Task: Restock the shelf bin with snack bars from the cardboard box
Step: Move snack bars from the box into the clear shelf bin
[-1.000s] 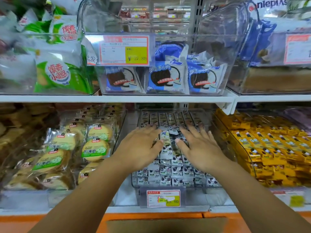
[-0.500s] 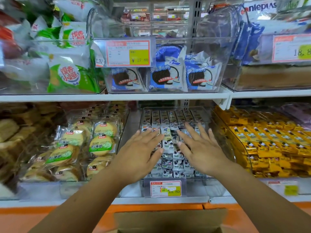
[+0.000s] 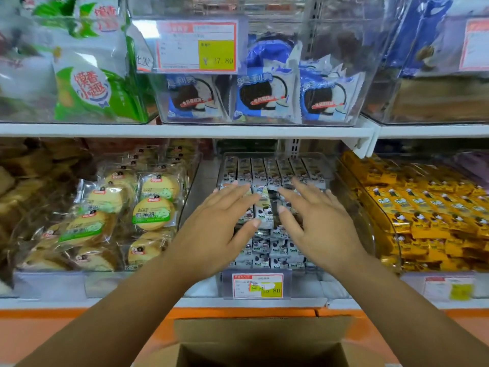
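A clear shelf bin [image 3: 328, 178] on the lower shelf holds rows of small grey-white snack bars [image 3: 270, 172]. My left hand [image 3: 214, 229] lies flat over the bars on the bin's left side, fingers spread, holding nothing. My right hand [image 3: 320, 226] lies flat over the right side, fingers spread too. Both palms face down, with a narrow gap of bars showing between them. The open cardboard box [image 3: 264, 337] stands at the bottom centre, below the shelf edge; its inside is dark.
A price tag [image 3: 258, 285] hangs on the bin's front. Left of it sits a bin of round cakes [image 3: 153, 207]; to the right, a bin of yellow bars [image 3: 423, 207]. The upper shelf [image 3: 185, 129] carries blue cookie packs [image 3: 262, 98] and green bags [image 3: 90, 94].
The view has tilted down, so more of the cardboard box shows. Both hands have drawn back slightly toward me over the bars and stay flat and spread.
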### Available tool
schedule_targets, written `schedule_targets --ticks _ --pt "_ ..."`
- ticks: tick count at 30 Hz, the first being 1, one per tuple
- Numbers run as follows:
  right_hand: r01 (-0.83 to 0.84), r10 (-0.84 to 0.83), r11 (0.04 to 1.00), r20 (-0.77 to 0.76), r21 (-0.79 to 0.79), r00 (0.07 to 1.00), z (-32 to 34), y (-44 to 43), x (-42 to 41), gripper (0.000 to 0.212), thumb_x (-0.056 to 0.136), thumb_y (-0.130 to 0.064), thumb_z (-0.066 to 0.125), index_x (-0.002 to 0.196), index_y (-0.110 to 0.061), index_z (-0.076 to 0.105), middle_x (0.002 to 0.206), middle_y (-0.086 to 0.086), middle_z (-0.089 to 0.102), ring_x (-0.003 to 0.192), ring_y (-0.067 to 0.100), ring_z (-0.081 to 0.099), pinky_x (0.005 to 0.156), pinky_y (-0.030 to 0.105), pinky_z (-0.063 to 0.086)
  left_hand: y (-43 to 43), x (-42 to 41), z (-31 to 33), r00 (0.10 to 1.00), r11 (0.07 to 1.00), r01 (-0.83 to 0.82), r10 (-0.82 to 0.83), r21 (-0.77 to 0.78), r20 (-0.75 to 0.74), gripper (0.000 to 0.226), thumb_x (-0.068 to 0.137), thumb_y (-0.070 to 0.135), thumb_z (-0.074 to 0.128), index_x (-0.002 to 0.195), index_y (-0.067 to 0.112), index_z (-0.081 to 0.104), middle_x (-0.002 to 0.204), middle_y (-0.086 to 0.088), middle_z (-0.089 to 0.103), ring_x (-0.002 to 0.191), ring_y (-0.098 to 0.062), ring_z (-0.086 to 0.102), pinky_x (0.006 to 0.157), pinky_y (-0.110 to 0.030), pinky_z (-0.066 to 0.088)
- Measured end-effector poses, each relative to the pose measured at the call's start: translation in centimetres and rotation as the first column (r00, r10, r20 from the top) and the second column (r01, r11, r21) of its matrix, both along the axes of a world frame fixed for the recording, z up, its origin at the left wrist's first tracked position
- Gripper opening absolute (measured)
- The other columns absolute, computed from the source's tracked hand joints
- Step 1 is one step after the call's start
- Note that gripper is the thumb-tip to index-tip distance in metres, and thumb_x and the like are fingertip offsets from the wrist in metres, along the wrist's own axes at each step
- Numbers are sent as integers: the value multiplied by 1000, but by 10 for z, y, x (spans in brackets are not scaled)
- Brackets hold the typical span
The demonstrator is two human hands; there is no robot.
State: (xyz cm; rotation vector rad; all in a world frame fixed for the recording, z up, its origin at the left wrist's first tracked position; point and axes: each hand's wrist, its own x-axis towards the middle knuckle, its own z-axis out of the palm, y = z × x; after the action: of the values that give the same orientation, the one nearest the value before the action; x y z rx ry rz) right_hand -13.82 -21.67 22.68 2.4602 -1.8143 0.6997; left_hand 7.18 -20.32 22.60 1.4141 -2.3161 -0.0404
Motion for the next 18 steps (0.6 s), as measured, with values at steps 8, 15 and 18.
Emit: schedule_targets --ticks 8,15,18 --pt "102 -127 991 331 91 935 12 44 -43 43 99 -21 41 141 -26 40 150 -6 37 136 9 35 108 23 28 24 2 -5 997 999 -37 36 -13 -72 64 94 60 16 151 36 29 155 24 19 145 8 3 117 -17 0" --pt "41 -72 948 88 315 993 -7 52 -38 58 101 -38 33 153 -22 12 160 -9 -6 145 12 17 112 23 21 26 -8 -7 998 998 -61 61 -35 1 67 93 59 13 150 31 34 160 10 23 147 0 6 119 -23 -6" --pt "-1 -37 966 143 257 989 -9 56 -41 57 101 -36 35 152 -26 13 159 -13 -5 146 7 7 113 21 16 33 -12 -8 996 996 -75 73 -47 -51 66 93 57 16 150 30 36 160 10 26 149 -4 11 120 -26 -2"
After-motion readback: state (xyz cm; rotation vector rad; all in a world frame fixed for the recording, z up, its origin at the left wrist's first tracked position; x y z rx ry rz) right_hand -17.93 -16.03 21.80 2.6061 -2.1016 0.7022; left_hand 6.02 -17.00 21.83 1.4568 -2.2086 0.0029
